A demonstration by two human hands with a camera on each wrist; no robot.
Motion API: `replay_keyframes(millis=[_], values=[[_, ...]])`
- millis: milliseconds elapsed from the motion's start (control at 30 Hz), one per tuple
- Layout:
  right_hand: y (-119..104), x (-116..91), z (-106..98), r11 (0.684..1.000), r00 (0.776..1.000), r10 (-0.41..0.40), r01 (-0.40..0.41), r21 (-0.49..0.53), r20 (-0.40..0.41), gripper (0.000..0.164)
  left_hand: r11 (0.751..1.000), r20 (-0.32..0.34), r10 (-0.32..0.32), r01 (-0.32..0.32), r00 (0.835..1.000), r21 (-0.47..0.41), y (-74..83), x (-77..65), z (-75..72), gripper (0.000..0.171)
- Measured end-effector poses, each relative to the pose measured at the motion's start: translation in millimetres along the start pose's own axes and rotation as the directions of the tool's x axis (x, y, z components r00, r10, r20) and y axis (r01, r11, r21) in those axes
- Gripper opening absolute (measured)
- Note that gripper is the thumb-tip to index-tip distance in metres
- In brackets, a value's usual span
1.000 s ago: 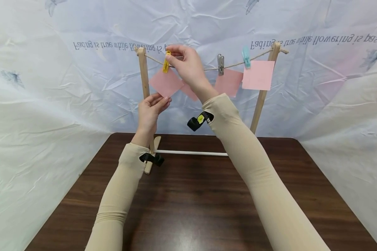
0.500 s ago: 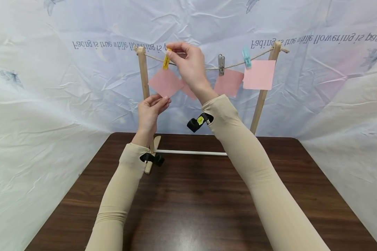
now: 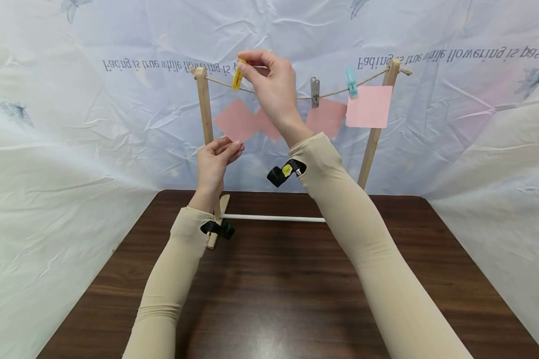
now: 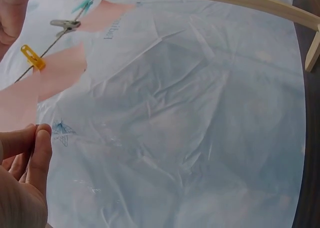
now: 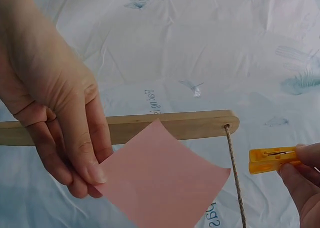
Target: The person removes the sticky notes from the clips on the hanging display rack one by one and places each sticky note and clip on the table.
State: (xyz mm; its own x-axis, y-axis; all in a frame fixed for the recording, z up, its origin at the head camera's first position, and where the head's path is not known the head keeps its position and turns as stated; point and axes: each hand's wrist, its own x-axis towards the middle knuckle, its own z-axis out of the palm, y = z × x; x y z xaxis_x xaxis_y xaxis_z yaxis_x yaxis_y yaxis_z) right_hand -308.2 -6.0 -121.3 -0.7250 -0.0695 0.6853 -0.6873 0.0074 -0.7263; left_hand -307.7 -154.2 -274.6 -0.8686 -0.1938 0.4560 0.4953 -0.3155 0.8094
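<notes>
My left hand pinches the lower corner of a pink square sheet of paper between thumb and fingers, below the rope's left end. A yellow clothespin is pinched in my right hand, above that sheet. In the right wrist view this clothespin is off both the rope and the paper, whose upper corner lies close to the rope. Another yellow clothespin clips a second pink sheet to the rope in the left wrist view; my right hand hides it in the head view.
A grey clothespin and a light blue clothespin hold two more pink sheets toward the right. The rope runs between two wooden posts, with a white rod low between them. Dark wooden table below; printed cloth behind.
My right hand has risen, lifting the yellow clothespin up and away from the held sheet and the rope. My left hand has stayed at the paper's lower corner.
</notes>
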Motion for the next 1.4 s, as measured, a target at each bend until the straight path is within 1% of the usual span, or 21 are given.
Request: replay_keyframes(millis=[200,300,467,567,700,867,933,1033,1100,1200,1333,1400], values=[[-5.5,-3.7,-5.0,0.998,1.000,-0.009,0.010,0.057,-0.007,0.018,1.000,0.004,0.004,-0.004,1.000,0.020,-1.1,-2.9,1.0,0.020],[-6.9,-6.2,-8.7,0.997,1.000,-0.011,0.012,0.081,-0.006,0.018,1.000,0.009,0.007,-0.007,1.000,0.013,-1.0,-4.6,1.9,0.018],[-8.6,-12.0,-19.6,0.997,1.000,-0.022,0.022,0.080,-0.007,0.021,1.000,0.033,0.015,-0.016,0.999,0.026,0.0,-7.8,1.9,0.017],[-9.2,-15.7,-29.8,0.997,1.000,0.005,-0.004,0.076,-0.009,0.023,0.998,0.056,0.017,-0.020,0.998,0.052,1.5,-9.8,-0.7,0.016],[-8.4,-18.5,-46.7,0.996,0.999,0.031,-0.030,0.081,-0.019,0.027,0.996,0.068,0.032,-0.037,0.997,0.075,4.9,-11.2,-7.1,0.010],[-7.9,-20.3,-72.2,0.988,0.998,0.045,-0.039,0.148,-0.040,0.030,0.996,0.059,0.055,-0.059,0.997,0.065,9.7,-12.9,-19.1,0.009],[-8.7,-22.2,-83.4,0.985,0.998,0.042,-0.034,0.171,-0.047,0.031,0.996,0.052,0.057,-0.060,0.997,0.067,11.6,-13.6,-24.3,0.012],[-9.8,-26.6,-100.3,0.983,0.998,0.029,-0.018,0.180,-0.058,0.031,0.995,0.037,0.056,-0.059,0.998,0.083,15.9,-15.0,-31.8,0.017],[-10.1,-30.0,-111.1,0.983,0.998,0.016,-0.003,0.185,-0.068,0.032,0.996,0.026,0.050,-0.052,0.998,0.075,19.3,-15.7,-36.5,0.019],[-9.7,-34.8,-126.8,0.980,0.996,-0.005,0.023,0.199,-0.091,0.032,0.995,0.008,0.057,-0.057,0.998,0.084,24.3,-16.5,-43.1,0.018],[-9.4,-38.5,-149.4,0.963,0.989,-0.008,0.046,0.265,-0.145,0.029,0.992,-0.017,0.074,-0.072,0.997,0.104,29.9,-17.0,-52.5,0.015],[-9.5,-40.3,-162.3,0.949,0.984,0.000,0.055,0.309,-0.178,0.027,0.992,-0.033,0.076,-0.073,0.997,0.102,32.6,-17.2,-57.7,0.014]])
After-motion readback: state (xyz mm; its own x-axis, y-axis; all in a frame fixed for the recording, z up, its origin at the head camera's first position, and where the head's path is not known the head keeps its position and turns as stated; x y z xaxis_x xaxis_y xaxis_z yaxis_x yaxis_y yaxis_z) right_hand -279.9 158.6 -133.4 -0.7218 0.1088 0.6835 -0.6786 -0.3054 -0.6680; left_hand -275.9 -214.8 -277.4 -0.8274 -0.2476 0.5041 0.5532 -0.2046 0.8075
